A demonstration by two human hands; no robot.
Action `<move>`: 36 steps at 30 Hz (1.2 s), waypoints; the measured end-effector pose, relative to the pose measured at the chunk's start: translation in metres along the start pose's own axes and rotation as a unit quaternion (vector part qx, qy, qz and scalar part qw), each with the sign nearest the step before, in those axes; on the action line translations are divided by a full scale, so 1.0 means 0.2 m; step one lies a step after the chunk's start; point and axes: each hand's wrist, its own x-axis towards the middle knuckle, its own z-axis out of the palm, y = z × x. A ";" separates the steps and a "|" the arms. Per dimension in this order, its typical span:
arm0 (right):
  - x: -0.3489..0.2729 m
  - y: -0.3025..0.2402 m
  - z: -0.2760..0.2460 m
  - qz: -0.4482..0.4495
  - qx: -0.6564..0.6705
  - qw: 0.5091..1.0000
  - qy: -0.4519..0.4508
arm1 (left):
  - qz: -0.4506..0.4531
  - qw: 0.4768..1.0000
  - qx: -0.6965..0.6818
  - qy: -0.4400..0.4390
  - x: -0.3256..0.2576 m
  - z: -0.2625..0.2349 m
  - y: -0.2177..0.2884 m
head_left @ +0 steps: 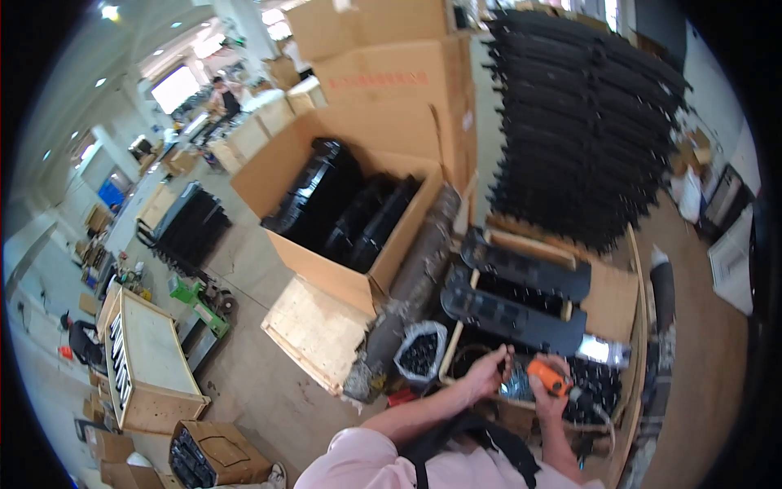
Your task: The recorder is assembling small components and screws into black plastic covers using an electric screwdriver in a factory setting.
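My right hand [551, 391] grips an orange handheld power tool [549, 377] with a dark front end, over the near side of a work stand. A pale hose or cord curves down beside it. Just to its left, my left hand [487, 372] has its fingers pinched together near the thumb; whatever they hold is too small to make out. Beyond both hands lie two long black plastic panels [513, 320] with slots, side by side across a wooden frame. Small clear pieces [515, 383] sit between my hands, and a heap of small black parts [599, 383] lies to the right.
A bag of black parts [420, 352] stands left of the stand. Farther left is an open cardboard box [326, 273] holding wrapped black pieces. A tall stack of black panels [586, 122] rises behind. A green pallet jack [199, 306] and two other people are at the left.
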 end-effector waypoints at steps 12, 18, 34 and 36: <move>0.01 -0.05 0.03 0.055 0.038 0.998 -0.003 | 0.016 0.999 0.029 0.008 -0.04 0.05 0.05; -0.01 -0.04 0.01 0.056 0.027 0.998 0.003 | 0.011 0.999 0.042 0.005 -0.06 0.08 0.02; 0.23 -0.10 -0.30 0.087 -0.114 0.983 0.117 | -0.028 0.938 0.337 0.074 0.19 0.06 -0.05; 0.25 -0.08 -0.33 0.087 -0.118 0.982 0.117 | -0.028 0.934 0.346 0.078 0.27 0.07 -0.07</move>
